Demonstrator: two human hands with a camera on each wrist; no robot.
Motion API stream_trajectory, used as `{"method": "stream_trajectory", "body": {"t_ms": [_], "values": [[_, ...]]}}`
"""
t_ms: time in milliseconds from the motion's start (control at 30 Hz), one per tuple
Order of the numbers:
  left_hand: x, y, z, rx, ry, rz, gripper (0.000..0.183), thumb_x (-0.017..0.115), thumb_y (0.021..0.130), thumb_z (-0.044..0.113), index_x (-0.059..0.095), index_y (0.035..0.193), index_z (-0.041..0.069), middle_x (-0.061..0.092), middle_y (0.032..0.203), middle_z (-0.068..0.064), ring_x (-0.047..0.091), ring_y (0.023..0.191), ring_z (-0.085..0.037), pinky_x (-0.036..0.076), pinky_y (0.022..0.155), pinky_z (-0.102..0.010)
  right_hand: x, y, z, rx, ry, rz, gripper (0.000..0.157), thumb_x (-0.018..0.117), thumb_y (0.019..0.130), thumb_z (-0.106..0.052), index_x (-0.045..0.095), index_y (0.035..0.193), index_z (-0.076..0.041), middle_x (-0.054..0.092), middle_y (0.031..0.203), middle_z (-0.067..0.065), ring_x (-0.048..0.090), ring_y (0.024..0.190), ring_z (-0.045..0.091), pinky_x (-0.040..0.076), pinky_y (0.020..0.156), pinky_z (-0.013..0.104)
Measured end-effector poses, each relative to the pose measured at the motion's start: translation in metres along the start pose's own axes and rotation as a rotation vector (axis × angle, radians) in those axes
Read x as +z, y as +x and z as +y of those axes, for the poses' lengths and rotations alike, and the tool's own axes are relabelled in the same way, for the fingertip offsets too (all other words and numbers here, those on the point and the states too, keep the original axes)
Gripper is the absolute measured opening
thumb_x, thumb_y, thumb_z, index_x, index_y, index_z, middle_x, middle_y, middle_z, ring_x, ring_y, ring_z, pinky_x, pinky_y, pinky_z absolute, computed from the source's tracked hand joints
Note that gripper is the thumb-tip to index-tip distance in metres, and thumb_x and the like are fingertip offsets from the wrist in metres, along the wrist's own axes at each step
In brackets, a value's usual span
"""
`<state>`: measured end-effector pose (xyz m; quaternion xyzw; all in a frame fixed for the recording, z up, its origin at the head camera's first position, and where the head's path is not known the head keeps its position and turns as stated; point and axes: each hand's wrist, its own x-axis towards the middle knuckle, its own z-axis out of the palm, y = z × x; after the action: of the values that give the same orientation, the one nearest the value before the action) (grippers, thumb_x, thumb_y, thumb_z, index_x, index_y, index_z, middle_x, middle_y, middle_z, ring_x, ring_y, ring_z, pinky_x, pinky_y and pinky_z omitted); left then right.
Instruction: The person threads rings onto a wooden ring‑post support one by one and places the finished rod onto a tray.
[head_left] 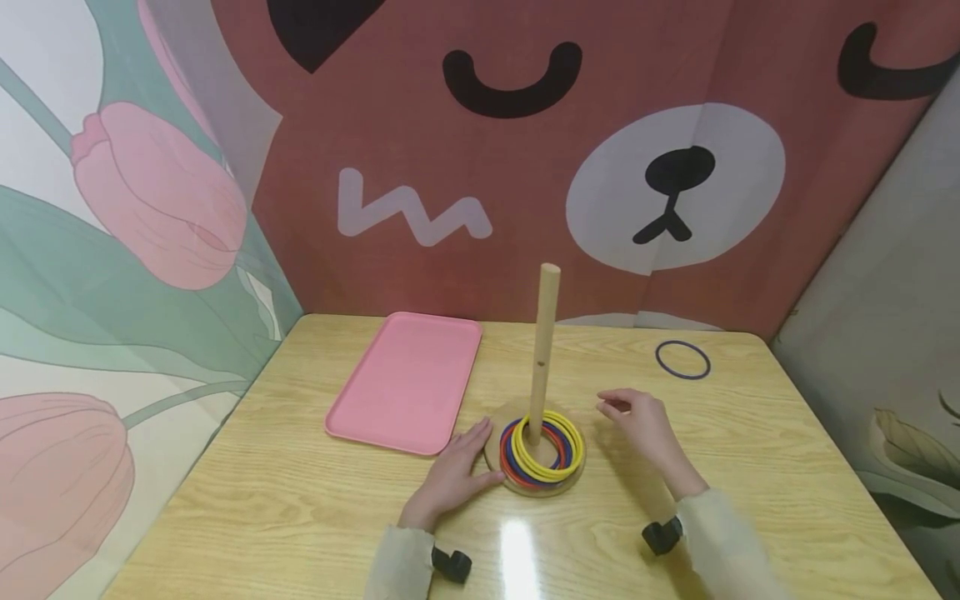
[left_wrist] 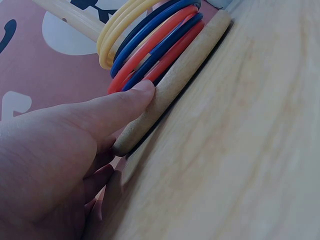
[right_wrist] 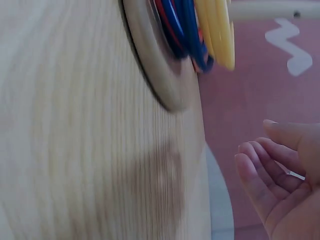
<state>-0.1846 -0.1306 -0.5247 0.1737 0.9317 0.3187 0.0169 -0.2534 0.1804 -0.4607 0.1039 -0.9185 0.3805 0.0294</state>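
Note:
A wooden post rises from a round wooden base. Around the post's foot lies a stack of red and blue rings, with several yellow rings on top. My left hand rests against the base's left side, fingers straight and thumb spread. In the left wrist view, its thumb touches the base's rim beside the lowest red ring. To the right of the base my right hand hovers above the table, its fingers loosely bent and holding nothing. The right wrist view shows these fingers apart from the rings.
A single blue ring lies flat at the table's back right. Left of the post is a pink tray. The wooden table meets a printed bear curtain at its back edge. A black wrist camera sits by the right sleeve.

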Motion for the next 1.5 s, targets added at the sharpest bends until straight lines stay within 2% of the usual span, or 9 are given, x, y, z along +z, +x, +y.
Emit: {"method": "stream_trajectory", "body": {"t_ms": [167,300,500,633,967,1167,1500], "values": [[-0.001,0.000,-0.001,-0.001,0.004,0.001,0.085,0.064,0.087,0.052,0.029,0.153,0.009,0.027,0.160,-0.006,0.027,0.148,-0.026,0.020,0.123,-0.048,-0.011,0.009,0.019,0.021,0.051,0.032,0.032,0.059,0.096,-0.015,0.063,0.121,0.005,0.069,0.109,0.025,0.071,0.086,0.033,0.062,0.066,0.030],[0.000,0.000,-0.002,0.002,0.010,0.004,0.086,0.064,0.087,0.053,0.029,0.153,0.009,0.027,0.160,-0.006,0.027,0.148,-0.026,0.020,0.123,-0.048,-0.020,0.018,0.037,0.041,-0.001,0.086,0.034,0.059,0.097,-0.017,0.062,0.123,0.004,0.069,0.109,0.025,0.072,0.082,0.032,0.060,0.063,0.028],[-0.001,-0.001,-0.002,-0.003,-0.001,0.006,0.086,0.063,0.087,0.053,0.029,0.152,0.009,0.026,0.160,-0.006,0.026,0.148,-0.026,0.020,0.123,-0.048,-0.034,0.032,0.064,0.060,-0.079,0.138,0.036,0.058,0.097,-0.017,0.060,0.125,0.005,0.068,0.113,0.025,0.067,0.099,0.040,0.056,0.083,0.049],[-0.002,-0.001,0.000,-0.006,-0.002,0.002,0.086,0.063,0.087,0.054,0.029,0.152,0.009,0.026,0.161,-0.006,0.026,0.148,-0.026,0.019,0.123,-0.048,-0.042,0.041,0.078,0.083,-0.105,0.118,0.039,0.056,0.097,-0.015,0.056,0.128,0.008,0.063,0.119,0.030,0.061,0.107,0.045,0.052,0.090,0.056],[-0.003,0.000,0.002,-0.013,-0.009,-0.006,0.085,0.064,0.087,0.051,0.029,0.153,0.010,0.025,0.161,-0.005,0.025,0.149,-0.025,0.019,0.123,-0.048,-0.052,0.056,0.105,0.104,-0.238,0.110,0.041,0.057,0.095,-0.010,0.051,0.126,0.017,0.057,0.121,0.037,0.054,0.111,0.054,0.044,0.096,0.062],[-0.002,0.000,0.002,0.001,0.001,-0.002,0.085,0.064,0.087,0.051,0.029,0.152,0.009,0.026,0.161,-0.005,0.026,0.148,-0.025,0.020,0.123,-0.048,-0.055,0.055,0.117,0.151,-0.286,0.029,0.047,0.054,0.095,-0.008,0.043,0.131,0.020,0.047,0.130,0.041,0.043,0.120,0.058,0.039,0.103,0.064],[-0.003,0.000,0.003,0.005,0.001,-0.001,0.084,0.064,0.088,0.051,0.029,0.152,0.009,0.026,0.161,-0.006,0.027,0.148,-0.026,0.020,0.123,-0.048,-0.054,0.047,0.116,0.112,-0.306,-0.023,0.044,0.056,0.095,-0.011,0.048,0.128,0.017,0.049,0.128,0.041,0.043,0.120,0.059,0.038,0.102,0.067]]}}
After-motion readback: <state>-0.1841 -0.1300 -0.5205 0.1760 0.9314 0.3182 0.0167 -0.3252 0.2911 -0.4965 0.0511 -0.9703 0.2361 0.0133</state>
